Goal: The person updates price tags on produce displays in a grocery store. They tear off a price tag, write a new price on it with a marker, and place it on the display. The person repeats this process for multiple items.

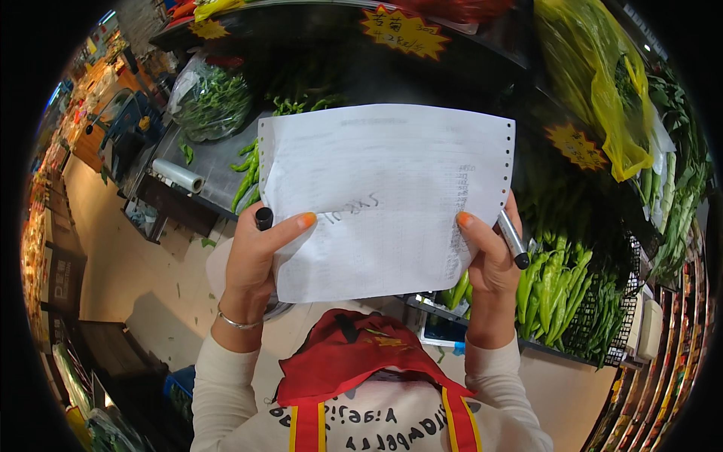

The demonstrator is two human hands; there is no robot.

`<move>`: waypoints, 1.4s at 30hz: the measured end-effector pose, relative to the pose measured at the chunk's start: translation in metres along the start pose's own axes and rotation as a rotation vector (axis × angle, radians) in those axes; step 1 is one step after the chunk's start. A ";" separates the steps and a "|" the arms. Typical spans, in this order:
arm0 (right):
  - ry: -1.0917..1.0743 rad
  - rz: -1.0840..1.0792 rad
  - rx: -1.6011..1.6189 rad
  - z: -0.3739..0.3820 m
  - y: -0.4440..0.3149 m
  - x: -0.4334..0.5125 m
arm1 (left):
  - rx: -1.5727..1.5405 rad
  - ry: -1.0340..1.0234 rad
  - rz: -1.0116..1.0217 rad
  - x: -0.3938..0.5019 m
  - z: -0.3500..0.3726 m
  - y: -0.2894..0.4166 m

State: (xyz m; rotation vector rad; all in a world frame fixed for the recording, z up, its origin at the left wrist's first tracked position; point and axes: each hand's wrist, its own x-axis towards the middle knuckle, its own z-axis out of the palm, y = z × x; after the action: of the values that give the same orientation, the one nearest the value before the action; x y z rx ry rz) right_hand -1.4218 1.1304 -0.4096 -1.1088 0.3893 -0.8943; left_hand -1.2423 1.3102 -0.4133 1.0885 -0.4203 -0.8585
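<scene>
A sheet of tractor-feed paper (384,248), printed and bearing handwriting, is held up between both hands. My left hand (254,243) grips its left edge, thumb on top, with a black marker cap (264,218) showing at the base of the thumb. On the right edge, my right hand (488,243) pinches the sheet and also holds a marker pen (513,239) with a grey barrel. The fingers behind the paper are hidden. Green peppers lie partly behind the sheet on the left, and more green peppers (551,288) are right of my right hand.
A bag of leafy greens (212,99) and a roll of plastic bags (178,175) rest on the counter at left. Star-shaped price signs (404,33) stand at the display. A yellow plastic bag (615,101) hangs over greens at right. A black crate (627,316) stands by the peppers.
</scene>
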 end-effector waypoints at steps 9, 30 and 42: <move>0.026 0.041 0.045 -0.002 0.010 0.009 | 0.020 0.040 0.035 -0.005 0.005 0.005; -0.042 0.060 0.029 0.012 0.017 0.018 | 0.004 0.060 0.055 0.004 -0.014 0.010; 0.001 0.100 0.047 0.015 0.018 0.022 | -0.038 0.066 -0.019 0.012 -0.015 0.011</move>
State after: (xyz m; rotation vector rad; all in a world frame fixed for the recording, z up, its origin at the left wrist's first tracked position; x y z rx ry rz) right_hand -1.3902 1.1251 -0.4160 -1.0366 0.4191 -0.8116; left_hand -1.2198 1.3122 -0.4109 1.0842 -0.3380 -0.8418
